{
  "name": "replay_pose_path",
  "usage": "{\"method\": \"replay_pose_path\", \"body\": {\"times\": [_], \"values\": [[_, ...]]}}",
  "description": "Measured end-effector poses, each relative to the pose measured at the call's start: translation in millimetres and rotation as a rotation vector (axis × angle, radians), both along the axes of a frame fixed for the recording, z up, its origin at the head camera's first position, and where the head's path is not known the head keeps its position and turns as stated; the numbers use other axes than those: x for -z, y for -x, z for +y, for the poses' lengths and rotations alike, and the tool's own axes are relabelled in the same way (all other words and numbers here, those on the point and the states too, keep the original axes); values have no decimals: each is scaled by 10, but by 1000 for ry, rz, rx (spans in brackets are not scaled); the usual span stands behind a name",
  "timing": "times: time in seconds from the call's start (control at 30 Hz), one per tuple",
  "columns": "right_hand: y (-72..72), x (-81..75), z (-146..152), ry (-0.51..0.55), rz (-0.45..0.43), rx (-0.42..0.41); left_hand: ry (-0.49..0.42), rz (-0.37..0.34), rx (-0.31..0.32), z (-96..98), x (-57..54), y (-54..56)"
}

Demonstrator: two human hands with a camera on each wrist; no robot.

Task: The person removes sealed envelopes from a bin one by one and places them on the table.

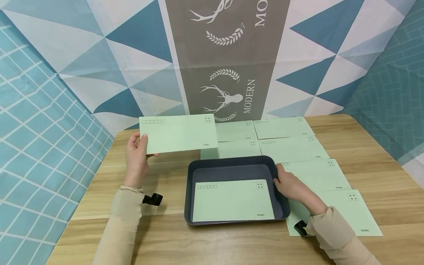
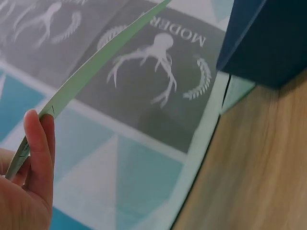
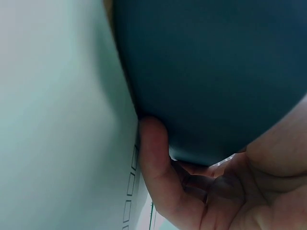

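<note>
My left hand (image 1: 136, 162) pinches a pale green envelope (image 1: 180, 134) by its left edge and holds it up off the table. Small printed boxes line its top left, with a stamp square at the top right. In the left wrist view the envelope (image 2: 81, 79) appears nearly edge-on between thumb and fingers. My right hand (image 1: 293, 186) grips the right wall of a dark blue tray (image 1: 228, 172). Seen from the right wrist, the fingers (image 3: 156, 153) curl against the tray's outer side (image 3: 211, 76). Another green envelope (image 1: 232, 204) lies face up inside the tray.
Several matching envelopes (image 1: 321, 175) lie in overlapping rows behind and right of the tray, some partly hidden by it. Everything rests on a wooden table (image 1: 165, 235). Patterned cloth (image 1: 132, 55) hangs close behind the table and at both sides.
</note>
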State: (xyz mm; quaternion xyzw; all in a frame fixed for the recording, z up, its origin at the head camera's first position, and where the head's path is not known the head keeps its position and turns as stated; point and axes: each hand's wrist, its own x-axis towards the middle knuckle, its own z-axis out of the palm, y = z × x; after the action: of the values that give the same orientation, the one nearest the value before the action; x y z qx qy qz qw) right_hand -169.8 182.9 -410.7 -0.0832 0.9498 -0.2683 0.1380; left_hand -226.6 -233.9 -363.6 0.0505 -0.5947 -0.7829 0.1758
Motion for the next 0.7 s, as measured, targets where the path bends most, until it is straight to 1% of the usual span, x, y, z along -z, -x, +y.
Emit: {"method": "replay_pose_path", "body": {"times": [0.07, 0.17, 0.3, 0.4, 0.5, 0.6, 0.7], "values": [[0, 0, 1, -1, 3, 1, -39, -31, 9, -75, 30, 10], [-3, 0, 2, -2, 2, 2, -58, -91, 51, -190, 68, -12], [-7, -7, -2, -1, -5, 4, -27, -181, 105, -341, 164, 7], [-6, -21, -6, -4, -9, 7, 5, -233, 119, -431, 232, 52], [-5, -31, -11, -7, -11, 9, 31, -271, 139, -510, 263, 49], [-8, -27, -15, -7, -11, 10, 28, -308, 156, -608, 303, 31], [-2, -31, -14, -10, -9, 5, 6, -352, 154, -702, 345, 19]]}}
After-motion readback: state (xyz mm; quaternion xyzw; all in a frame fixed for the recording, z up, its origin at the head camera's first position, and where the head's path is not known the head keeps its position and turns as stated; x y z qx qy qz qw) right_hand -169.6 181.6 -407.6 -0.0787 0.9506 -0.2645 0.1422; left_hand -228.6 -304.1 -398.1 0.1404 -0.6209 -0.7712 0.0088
